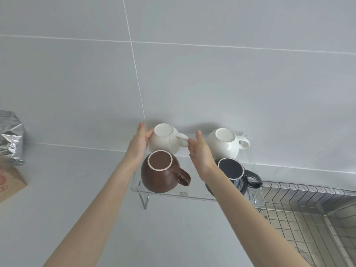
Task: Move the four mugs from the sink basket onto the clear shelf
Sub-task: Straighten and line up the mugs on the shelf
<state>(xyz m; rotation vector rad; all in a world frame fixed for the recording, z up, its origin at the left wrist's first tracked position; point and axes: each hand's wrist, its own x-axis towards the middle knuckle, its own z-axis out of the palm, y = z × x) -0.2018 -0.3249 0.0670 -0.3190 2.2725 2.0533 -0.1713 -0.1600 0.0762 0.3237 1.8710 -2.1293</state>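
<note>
Upside down on the clear shelf stand a white mug at the back left, a second white mug at the back right, a brown mug at the front left and a dark blue mug at the front right. My left hand rests against the left side of the back-left white mug. My right hand has its fingers apart, thumb touching that mug's handle. My right forearm hides part of the dark blue mug.
A wire sink basket sits in the sink at the lower right, beside the shelf. A crumpled silver foil bag and a brown paper package stand on the counter at the far left. A tiled wall rises behind.
</note>
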